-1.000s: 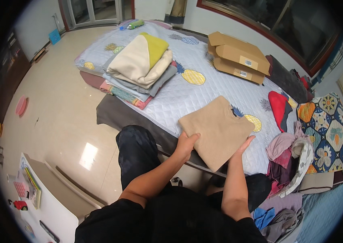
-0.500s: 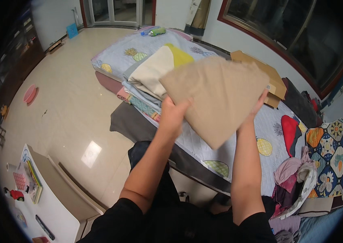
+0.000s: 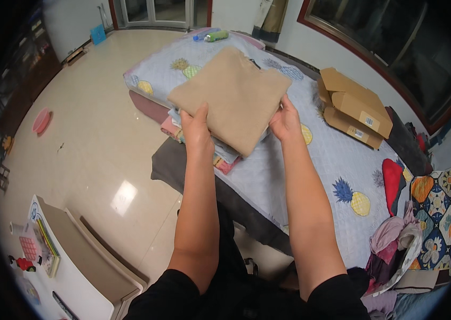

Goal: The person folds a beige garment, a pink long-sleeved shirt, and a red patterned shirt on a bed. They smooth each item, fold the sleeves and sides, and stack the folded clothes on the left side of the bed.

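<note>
On a pale quilted bed [image 3: 313, 168], a pile of folded clothes [image 3: 227, 165] sits near the edge, well apart from an open cardboard box [image 3: 356, 109] to its right. Over the pile I hold a folded tan top [image 3: 231, 98], though I cannot tell whether the two touch, my left hand [image 3: 196, 128] gripping its near left edge, thumb on top, and my right hand [image 3: 287, 120] holding its right edge. Beyond, toward the bed's far end, lies a small green bottle [image 3: 216, 36].
</note>
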`<state>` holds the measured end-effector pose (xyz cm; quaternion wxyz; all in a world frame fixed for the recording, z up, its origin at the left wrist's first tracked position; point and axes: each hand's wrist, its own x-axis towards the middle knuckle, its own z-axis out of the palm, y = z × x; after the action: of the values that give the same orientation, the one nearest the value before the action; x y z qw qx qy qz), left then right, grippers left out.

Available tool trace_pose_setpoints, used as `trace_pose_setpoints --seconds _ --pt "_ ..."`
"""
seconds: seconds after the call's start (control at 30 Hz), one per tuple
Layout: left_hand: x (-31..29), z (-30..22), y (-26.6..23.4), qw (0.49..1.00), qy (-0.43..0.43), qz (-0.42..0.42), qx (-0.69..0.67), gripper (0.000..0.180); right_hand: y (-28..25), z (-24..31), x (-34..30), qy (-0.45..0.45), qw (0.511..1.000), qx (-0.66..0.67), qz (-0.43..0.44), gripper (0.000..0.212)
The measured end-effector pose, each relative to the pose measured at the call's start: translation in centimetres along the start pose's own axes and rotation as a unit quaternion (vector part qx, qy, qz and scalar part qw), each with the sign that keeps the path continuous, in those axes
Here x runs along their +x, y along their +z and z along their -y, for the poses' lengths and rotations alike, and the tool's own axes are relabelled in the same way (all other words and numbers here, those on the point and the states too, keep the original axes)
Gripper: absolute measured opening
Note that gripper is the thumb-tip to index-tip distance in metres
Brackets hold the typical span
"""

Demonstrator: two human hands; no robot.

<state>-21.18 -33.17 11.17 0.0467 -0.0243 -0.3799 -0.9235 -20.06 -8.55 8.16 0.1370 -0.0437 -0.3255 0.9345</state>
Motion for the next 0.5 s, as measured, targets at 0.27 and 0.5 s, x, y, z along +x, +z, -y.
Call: trace_pose_setpoints --seconds 0.27,0.5 --pt "0.6 -0.7 0.1 0.999 0.020 -0.031 -0.040 0.041 4.6 0.7 -2.7 -0.296 0.676 -0.664 -0.123 0.063" --pt "2.0 -1.5 -0.4 0.983 0.146 -0.101 0.050 0.048 13.4 -5.6 -3.7 -0.251 0.523 -0.812 0.059 0.070"
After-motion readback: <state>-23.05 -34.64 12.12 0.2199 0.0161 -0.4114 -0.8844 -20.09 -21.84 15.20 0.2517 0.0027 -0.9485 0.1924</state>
